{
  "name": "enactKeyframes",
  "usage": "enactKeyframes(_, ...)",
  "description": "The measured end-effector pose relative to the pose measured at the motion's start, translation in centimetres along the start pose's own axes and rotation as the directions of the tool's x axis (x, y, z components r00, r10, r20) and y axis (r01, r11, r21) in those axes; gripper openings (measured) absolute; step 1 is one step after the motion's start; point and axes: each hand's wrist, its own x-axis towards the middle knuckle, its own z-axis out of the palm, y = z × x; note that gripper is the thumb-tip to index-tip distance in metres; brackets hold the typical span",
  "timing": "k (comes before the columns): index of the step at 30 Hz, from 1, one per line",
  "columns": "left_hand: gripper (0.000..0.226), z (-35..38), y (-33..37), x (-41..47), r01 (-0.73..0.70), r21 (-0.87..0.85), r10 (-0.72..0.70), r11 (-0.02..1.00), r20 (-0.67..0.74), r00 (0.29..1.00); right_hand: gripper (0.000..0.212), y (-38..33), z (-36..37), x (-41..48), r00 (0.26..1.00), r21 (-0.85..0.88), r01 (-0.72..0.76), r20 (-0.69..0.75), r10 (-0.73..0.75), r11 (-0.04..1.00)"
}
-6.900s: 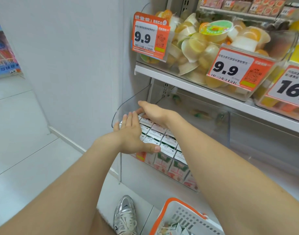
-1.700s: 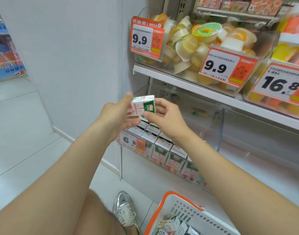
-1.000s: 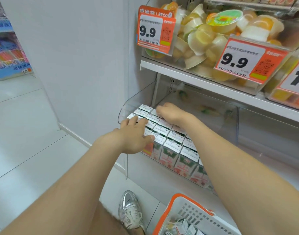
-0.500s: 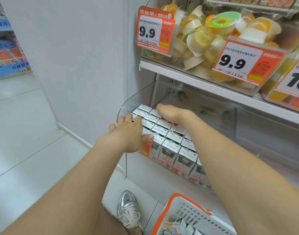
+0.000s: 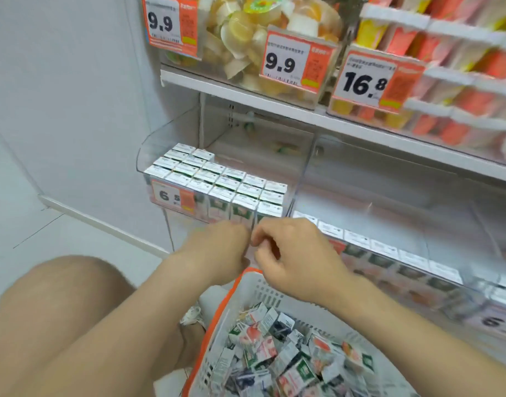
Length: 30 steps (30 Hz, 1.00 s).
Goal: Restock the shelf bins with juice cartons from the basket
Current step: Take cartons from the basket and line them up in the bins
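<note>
A clear shelf bin (image 5: 151, 150) at the left of the lower shelf holds several rows of white juice cartons (image 5: 217, 181) standing upright. To its right, a second clear bin (image 5: 475, 285) holds one front row of cartons (image 5: 389, 250). Below stands a white basket (image 5: 263, 293) with an orange rim, full of loose juice cartons (image 5: 289, 359). My left hand (image 5: 217, 250) and my right hand (image 5: 291, 259) hover side by side over the basket's far rim, just in front of the left bin. Their fingers are loosely curled and hold nothing.
The upper shelf (image 5: 246, 96) carries clear bins of jelly cups (image 5: 246, 32) and red and yellow packs (image 5: 460, 67), with orange price tags hanging over its edge. A white wall (image 5: 74, 110) closes off the left. My knee (image 5: 59, 325) and a shoe (image 5: 191, 313) are beside the basket.
Both hands have drawn back out of the left bin and dropped to the basket's rim. The view has tilted down and right, showing more of the basket and the second bin.
</note>
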Motion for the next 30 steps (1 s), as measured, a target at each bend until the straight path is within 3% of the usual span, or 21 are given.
enactKeyframes(2, 0.024, 2.5, 2.2, -0.2, -0.062, 0.012, 0.057, 0.998, 0.230, 0.972, 0.016, 1.3, 0.3, -3.8, 0.936, -0.087, -0.024, 0.347, 0.053, 0.996)
enactKeyframes(5, 0.018, 7.0, 4.9, 0.1, -0.117, 0.076, 0.071, 0.990, 0.442, 0.894, 0.034, 4.1, 1.8, -8.0, 0.668, -0.138, -0.072, 0.729, 0.150, 0.988)
enactKeyframes(7, 0.019, 10.0, 6.5, 0.5, -0.127, 0.104, 0.058, 0.986, 0.500, 0.864, 0.036, 6.2, 3.3, -10.0, 0.577, -0.170, -0.174, 0.781, 0.240, 0.970)
enactKeyframes(9, 0.024, 12.9, 7.2, 1.1, -0.117, 0.124, 0.034, 0.985, 0.532, 0.846, 0.038, 8.3, 5.2, -11.7, 0.552, -0.194, -0.271, 0.771, 0.317, 0.943)
enactKeyframes(12, 0.007, 16.8, 7.0, 2.0, -0.072, 0.131, -0.003, 0.989, 0.496, 0.868, 0.039, 11.0, 7.9, -13.7, 0.527, -0.217, -0.367, 0.753, 0.395, 0.904)
enactKeyframes(15, 0.023, 20.7, 6.4, 2.4, 0.009, 0.105, -0.057, 0.994, 0.461, 0.885, 0.043, 13.5, 10.1, -15.5, 0.525, -0.225, -0.440, 0.721, 0.452, 0.869)
enactKeyframes(23, 0.031, 27.6, 5.0, 3.7, 0.181, 0.114, -0.212, 0.977, 0.381, 0.900, 0.036, 17.9, 16.4, -16.1, 0.639, -0.184, -0.481, 0.596, 0.486, 0.857)
enactKeyframes(30, 0.063, 31.7, 4.9, 4.6, 0.239, -0.002, -0.228, 0.971, 0.298, 0.927, 0.031, 18.1, 22.8, -14.4, 0.722, -0.184, -0.461, 0.490, 0.488, 0.868)
